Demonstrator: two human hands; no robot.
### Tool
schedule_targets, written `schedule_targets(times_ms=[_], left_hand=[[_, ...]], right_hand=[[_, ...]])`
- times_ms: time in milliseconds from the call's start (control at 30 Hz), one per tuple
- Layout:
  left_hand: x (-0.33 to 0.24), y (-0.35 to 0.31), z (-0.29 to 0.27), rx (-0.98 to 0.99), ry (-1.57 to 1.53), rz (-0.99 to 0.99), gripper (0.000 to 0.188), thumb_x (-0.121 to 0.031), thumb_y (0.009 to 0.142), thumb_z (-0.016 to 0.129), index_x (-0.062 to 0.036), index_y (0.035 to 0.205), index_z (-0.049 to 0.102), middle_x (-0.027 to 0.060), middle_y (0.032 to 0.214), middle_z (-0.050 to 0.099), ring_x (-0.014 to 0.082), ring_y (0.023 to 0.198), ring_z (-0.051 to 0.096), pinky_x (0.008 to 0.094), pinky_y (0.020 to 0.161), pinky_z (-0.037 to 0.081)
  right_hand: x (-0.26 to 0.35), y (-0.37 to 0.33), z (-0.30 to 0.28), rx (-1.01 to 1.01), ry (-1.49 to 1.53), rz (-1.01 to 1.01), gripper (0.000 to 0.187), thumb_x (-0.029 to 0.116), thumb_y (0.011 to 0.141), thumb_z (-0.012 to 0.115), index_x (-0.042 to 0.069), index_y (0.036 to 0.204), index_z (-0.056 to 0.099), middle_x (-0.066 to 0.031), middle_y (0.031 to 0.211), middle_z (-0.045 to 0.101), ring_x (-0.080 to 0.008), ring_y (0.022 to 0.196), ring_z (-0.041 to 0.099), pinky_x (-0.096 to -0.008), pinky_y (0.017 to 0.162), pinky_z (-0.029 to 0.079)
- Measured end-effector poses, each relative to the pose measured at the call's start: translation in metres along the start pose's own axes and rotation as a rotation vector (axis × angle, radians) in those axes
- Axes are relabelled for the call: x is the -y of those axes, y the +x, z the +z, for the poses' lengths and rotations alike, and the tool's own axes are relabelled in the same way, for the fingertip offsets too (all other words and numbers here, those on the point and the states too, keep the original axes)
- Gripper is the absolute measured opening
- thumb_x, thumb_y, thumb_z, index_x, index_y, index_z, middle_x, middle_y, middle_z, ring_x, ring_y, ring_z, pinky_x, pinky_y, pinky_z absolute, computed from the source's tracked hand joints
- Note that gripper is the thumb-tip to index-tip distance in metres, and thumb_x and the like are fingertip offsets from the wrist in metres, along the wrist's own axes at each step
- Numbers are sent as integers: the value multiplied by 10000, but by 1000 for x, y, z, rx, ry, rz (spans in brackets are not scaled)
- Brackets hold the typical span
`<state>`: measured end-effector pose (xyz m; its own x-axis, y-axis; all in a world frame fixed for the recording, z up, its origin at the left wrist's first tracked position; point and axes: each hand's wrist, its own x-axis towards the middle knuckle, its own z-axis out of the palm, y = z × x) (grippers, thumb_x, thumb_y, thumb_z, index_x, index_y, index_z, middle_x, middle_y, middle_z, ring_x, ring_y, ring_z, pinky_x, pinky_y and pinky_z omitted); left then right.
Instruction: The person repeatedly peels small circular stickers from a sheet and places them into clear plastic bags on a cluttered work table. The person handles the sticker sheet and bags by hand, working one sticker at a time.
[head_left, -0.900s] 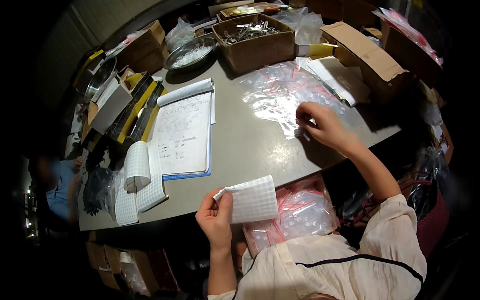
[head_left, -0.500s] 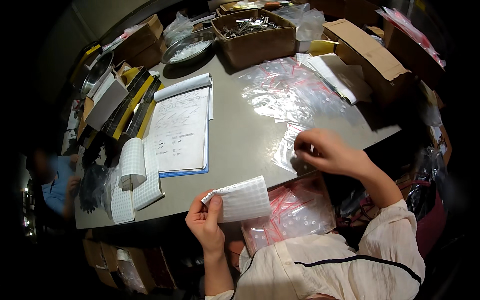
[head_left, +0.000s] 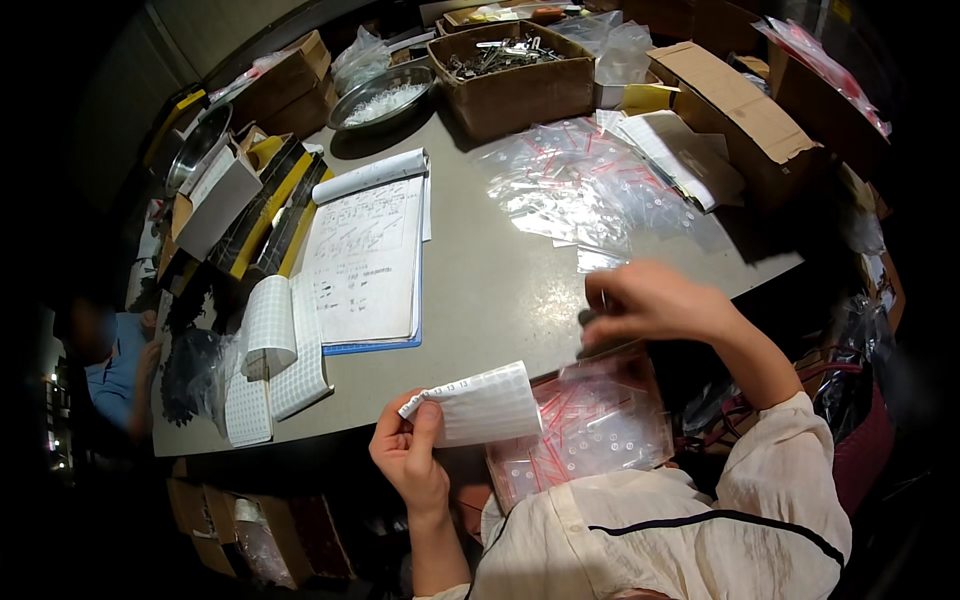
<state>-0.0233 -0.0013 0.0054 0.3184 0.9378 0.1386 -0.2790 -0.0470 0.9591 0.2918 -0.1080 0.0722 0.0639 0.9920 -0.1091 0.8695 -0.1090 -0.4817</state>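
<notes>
My left hand (head_left: 412, 455) pinches a folded white sheet of small round stickers (head_left: 480, 405) between thumb and fingers, above the table's front edge. To the right, my right hand (head_left: 655, 305) is over the table edge, its fingers curved and apart, with nothing visible between them. Below it, against my lap, a carton (head_left: 657, 400) holds clear zip bags with red strips (head_left: 590, 440), each marked with a small round sticker. A faint, blurred piece of clear plastic shows at the carton's far edge. More such bags (head_left: 570, 190) lie spread on the table beyond my right hand.
A clipboard with written pages (head_left: 365, 250) lies left of centre, beside more sticker sheets (head_left: 295, 345). Along the back stand a metal bowl (head_left: 385, 105) of clear pieces and a carton of metal parts (head_left: 515, 90). Cardboard boxes (head_left: 735, 110) line the right. Another person (head_left: 118, 370) sits at far left.
The bag that lay under my right hand at the table's front has left that spot. My right hand is slightly lower, its fingers farther apart. My left hand still holds the sticker sheet, tilted a little differently.
</notes>
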Motion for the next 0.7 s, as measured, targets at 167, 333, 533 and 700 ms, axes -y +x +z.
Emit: schedule_targets(times_ms=[167, 333, 533, 700], left_hand=[[1, 2, 11, 31, -24, -14, 163, -55, 943, 702, 53, 1065, 690, 14, 925, 679, 51, 812, 569, 187, 746, 422], [5, 2, 12, 41, -21, -33, 169, -69, 950, 701, 51, 1069, 683, -4, 913, 659, 39, 800, 539, 177, 735, 396], [3, 3, 11, 42, -19, -41, 162, -53, 950, 692, 47, 1077, 674, 17, 936, 668, 53, 842, 577, 188, 772, 431], [-6, 2, 10, 31, -43, -19, 170, -42, 942, 688, 38, 1087, 652, 38, 965, 668, 76, 871, 595, 207, 808, 446]], right_hand=[[-64, 26, -6, -354, 74, -32, 216, 108, 846, 704, 5, 1007, 604, -156, 891, 654, -304, 822, 641, -409, 728, 503], [-86, 39, 2, -418, -114, -29, 217, 43, 798, 662, 5, 995, 577, -198, 903, 653, -407, 912, 625, -476, 770, 492], [-101, 49, -16, -246, -222, 200, 274, 153, 830, 746, -6, 987, 588, -210, 897, 667, -408, 855, 644, -462, 733, 497], [-75, 24, -30, 92, -114, 229, 742, 623, 689, 854, -14, 1003, 640, -215, 904, 692, -399, 892, 677, -452, 751, 518]])
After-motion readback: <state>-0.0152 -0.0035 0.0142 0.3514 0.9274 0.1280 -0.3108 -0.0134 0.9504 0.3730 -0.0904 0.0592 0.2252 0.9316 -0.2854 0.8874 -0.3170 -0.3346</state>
